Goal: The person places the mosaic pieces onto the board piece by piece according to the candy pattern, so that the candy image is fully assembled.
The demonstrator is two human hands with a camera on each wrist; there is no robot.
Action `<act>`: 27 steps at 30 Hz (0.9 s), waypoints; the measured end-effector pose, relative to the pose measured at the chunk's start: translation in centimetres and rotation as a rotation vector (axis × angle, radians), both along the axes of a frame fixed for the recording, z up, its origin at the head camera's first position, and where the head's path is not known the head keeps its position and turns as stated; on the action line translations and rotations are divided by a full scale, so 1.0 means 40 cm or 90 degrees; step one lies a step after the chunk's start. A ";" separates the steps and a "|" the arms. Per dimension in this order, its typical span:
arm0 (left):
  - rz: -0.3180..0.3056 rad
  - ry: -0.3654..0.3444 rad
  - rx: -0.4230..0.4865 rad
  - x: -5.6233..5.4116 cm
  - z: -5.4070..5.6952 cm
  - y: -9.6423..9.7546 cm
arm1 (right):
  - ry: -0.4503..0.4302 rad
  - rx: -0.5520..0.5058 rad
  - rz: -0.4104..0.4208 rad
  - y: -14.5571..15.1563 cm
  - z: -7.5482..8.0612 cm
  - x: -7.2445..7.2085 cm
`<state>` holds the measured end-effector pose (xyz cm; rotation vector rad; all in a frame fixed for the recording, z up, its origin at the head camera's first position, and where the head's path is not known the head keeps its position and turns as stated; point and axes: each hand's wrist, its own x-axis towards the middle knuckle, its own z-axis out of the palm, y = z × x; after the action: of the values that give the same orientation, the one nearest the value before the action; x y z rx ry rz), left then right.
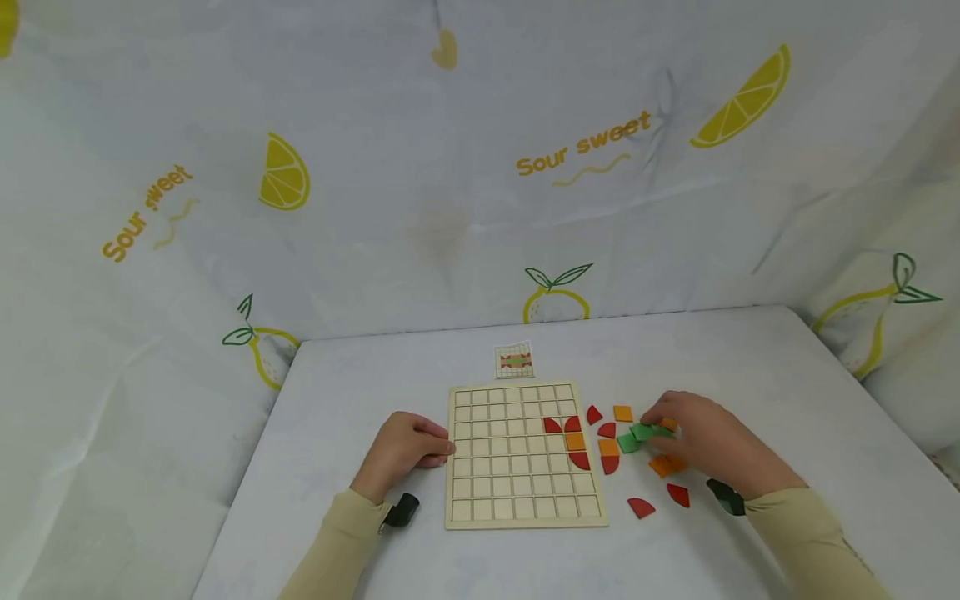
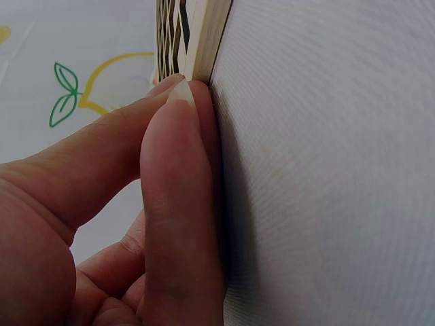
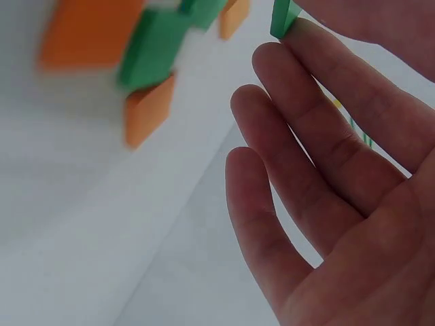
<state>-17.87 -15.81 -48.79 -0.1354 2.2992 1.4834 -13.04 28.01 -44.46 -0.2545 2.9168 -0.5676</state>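
Note:
A pale wooden grid board [image 1: 478, 470] lies on the table. Along its left edge, my left hand [image 1: 399, 450] pinches the rim; thumb and index fingertips meet there in the left wrist view. Four-sided orange and rounded red tiles fill several cells at the board's right side, including an orange square tile [image 1: 575, 442]. Over the loose pieces to the right, my right hand [image 1: 701, 446] pinches a green tile [image 3: 283, 19] between thumb and index finger, its other fingers spread loosely. Another green tile [image 1: 627, 443] lies just below these fingertips.
Loose red tiles [image 1: 641, 507] and orange tiles [image 1: 622, 413] are scattered right of the board. A dark green piece [image 1: 725, 497] lies near the right wrist. A small pattern card [image 1: 514, 361] sits behind the board. Lemon-printed cloth [image 1: 360, 250] hangs behind the table.

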 end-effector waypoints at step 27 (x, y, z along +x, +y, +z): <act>-0.003 0.006 0.012 -0.002 0.004 -0.004 | 0.073 -0.036 0.128 -0.245 -0.040 -0.039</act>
<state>-17.93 -15.97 -48.62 -0.1180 2.2917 1.5062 -14.60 18.21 -46.07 -0.5982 2.9379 -0.6221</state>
